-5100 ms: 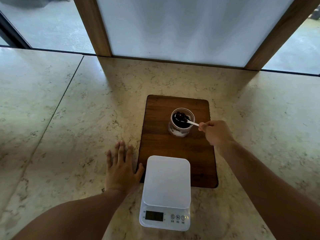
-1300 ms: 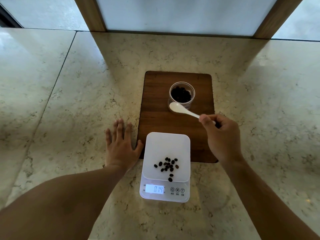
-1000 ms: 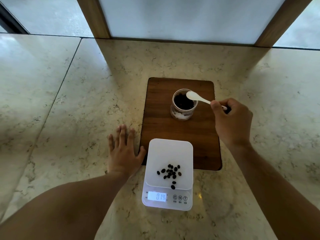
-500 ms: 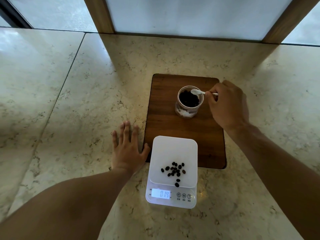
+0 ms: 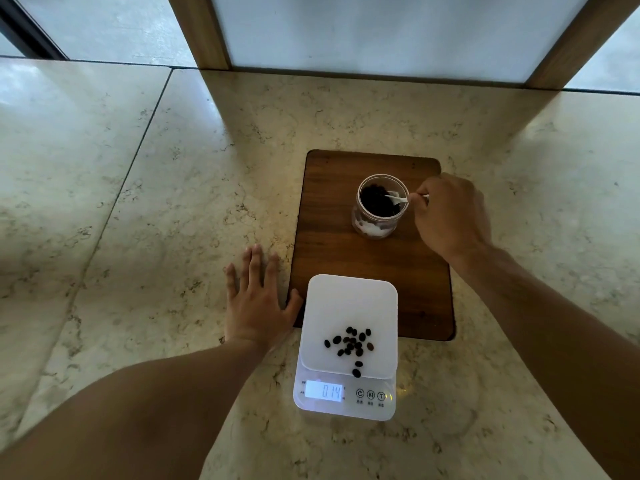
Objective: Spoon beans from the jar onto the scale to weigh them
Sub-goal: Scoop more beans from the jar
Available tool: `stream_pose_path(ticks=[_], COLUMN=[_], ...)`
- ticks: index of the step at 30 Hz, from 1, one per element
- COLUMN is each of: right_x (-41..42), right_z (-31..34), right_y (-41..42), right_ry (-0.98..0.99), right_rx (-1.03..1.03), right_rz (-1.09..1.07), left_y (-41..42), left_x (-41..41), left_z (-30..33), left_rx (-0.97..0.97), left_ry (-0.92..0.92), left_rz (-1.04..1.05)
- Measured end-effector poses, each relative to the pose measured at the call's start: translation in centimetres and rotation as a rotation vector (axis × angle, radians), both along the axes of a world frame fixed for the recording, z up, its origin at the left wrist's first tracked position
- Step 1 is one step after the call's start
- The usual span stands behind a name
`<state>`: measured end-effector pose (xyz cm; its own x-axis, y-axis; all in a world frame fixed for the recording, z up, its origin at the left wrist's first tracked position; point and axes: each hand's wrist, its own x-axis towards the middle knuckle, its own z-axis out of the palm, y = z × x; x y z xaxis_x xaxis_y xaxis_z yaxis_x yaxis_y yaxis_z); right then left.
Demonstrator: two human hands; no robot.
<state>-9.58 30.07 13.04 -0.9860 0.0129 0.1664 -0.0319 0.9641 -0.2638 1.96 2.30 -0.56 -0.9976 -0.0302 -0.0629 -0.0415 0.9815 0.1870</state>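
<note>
A clear glass jar (image 5: 375, 227) of dark beans stands on a dark wooden board (image 5: 332, 244). My right hand (image 5: 450, 216) is just right of the jar, gripping a white spoon (image 5: 401, 199) whose bowl dips into the beans inside the jar. A white digital scale (image 5: 349, 306) sits at the board's near edge with several dark beans (image 5: 349, 342) scattered on its platform; its lit display reads 0.14. My left hand (image 5: 256, 299) lies flat on the counter with fingers spread, its thumb against the board's left edge beside the scale.
The beige marble counter (image 5: 138, 202) runs out to both sides and toward me. Behind the board rises a white panel in a wooden frame (image 5: 204, 32), with glass on either side.
Five seconds ago the scale was bare; now beans lie on it. Over the last second my right hand carried the empty spoon back from near the scale and lowered it into the jar.
</note>
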Motion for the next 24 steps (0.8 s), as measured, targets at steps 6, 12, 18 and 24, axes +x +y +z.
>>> stream_pose_path(ticks=[6, 12, 18, 24], right_x=[-0.4, -1.1, -1.6, -1.4], right_z=[-0.1, -0.9, -0.9, -0.8], right_y=[-0.3, -0.3, 0.0, 0.0], right_ry=[-0.117, -0.228, -0.279, -0.325], right_rx=[-0.081, -0.259, -0.364, -0.461], right_rz=[-0.093, -0.193, -0.272, -0.329], left_y=[-0.1, -0.1, -0.1, -0.1], left_x=[0.0, 0.0, 0.1, 0.1], left_z=[-0.2, -0.2, -0.1, -0.1], left_rx=[-0.013, -0.012, -0.014, -0.019], left_ry=[0.0, -0.005, -0.007, 0.003], left_rz=[0.0, 0.001, -0.003, -0.007])
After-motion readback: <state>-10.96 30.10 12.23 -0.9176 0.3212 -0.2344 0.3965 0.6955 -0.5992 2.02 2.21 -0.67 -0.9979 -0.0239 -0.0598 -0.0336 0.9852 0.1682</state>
